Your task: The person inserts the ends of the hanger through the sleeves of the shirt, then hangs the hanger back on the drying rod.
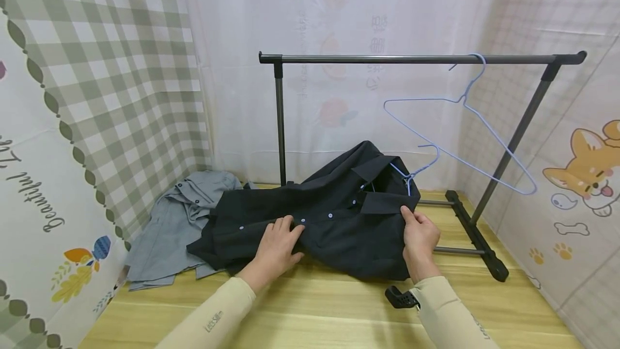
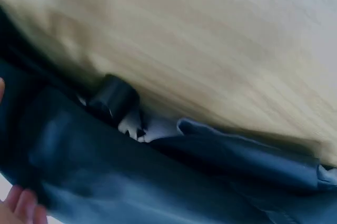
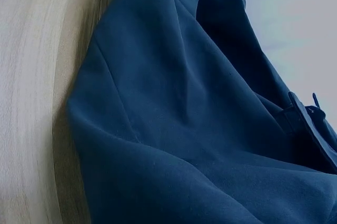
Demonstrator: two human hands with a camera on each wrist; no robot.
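Observation:
A dark button-up shirt (image 1: pixel 339 230) lies on its side across the table in the head view, collar to the right. A blue hanger (image 1: pixel 425 167) is inside its neck, hook sticking out. The left hand (image 1: pixel 277 246) holds the shirt's lower front near the buttons, fingers on top of the cloth. Below the collar, the right hand (image 1: pixel 420 235) pinches the shirt at the shoulder, thumb on top. In the left wrist view, the fingertips (image 2: pixel 23 205) touch the dark cloth (image 2: pixel 105 166). Dark cloth (image 3: pixel 174 92) fills much of the right wrist view, with no fingers showing.
A black rack (image 1: pixel 407 59) stands behind the shirt, its foot (image 1: pixel 477 236) on the table at right. Another blue hanger (image 1: pixel 465 98) hangs from its bar, carrying nothing. Grey-blue clothing (image 1: pixel 169 230) lies at left, partly beside the shirt. Wooden tabletop (image 1: pixel 329 311) shows in front.

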